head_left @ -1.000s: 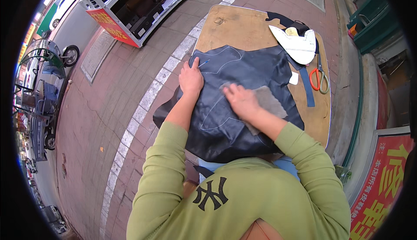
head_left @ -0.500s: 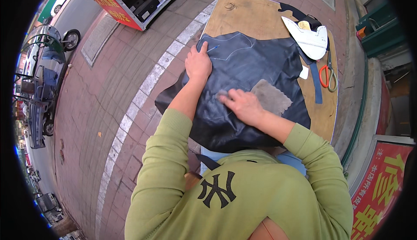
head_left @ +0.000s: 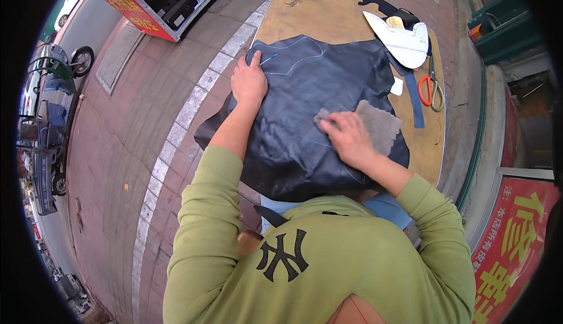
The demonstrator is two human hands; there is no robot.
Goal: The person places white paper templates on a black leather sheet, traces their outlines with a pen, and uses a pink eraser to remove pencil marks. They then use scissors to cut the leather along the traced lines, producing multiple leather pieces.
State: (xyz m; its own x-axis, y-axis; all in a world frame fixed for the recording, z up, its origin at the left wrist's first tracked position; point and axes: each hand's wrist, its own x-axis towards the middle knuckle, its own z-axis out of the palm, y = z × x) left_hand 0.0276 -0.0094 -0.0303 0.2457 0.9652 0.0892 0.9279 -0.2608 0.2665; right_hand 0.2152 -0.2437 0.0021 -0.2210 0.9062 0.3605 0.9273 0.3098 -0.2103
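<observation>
A large sheet of black leather (head_left: 293,107) lies wrinkled over the board, its near edge hanging toward my lap. Pale outlines are drawn on it. My left hand (head_left: 248,82) rests on the sheet's far left edge, fingers stretched out, beside a thin blue pen (head_left: 269,59). With bent fingers my right hand (head_left: 350,141) holds a small crumpled grey cloth (head_left: 321,117) against the leather, right of its middle. Just beyond that hand lies a ragged-edged grey-brown piece of soft material (head_left: 380,125), partly covered by it.
On the wooden board (head_left: 319,13) are white pattern pieces (head_left: 402,42), red-and-green-handled scissors (head_left: 431,92), a dark strip (head_left: 418,104) and a small white card (head_left: 397,86). An open display case (head_left: 170,7) stands on the pavement at far left; a red sign (head_left: 516,236) is at right.
My right hand has moved rightward over the leather with the grey cloth. The ragged grey-brown piece has shifted a little right. My left hand stays at the edge. The whole view has shifted slightly.
</observation>
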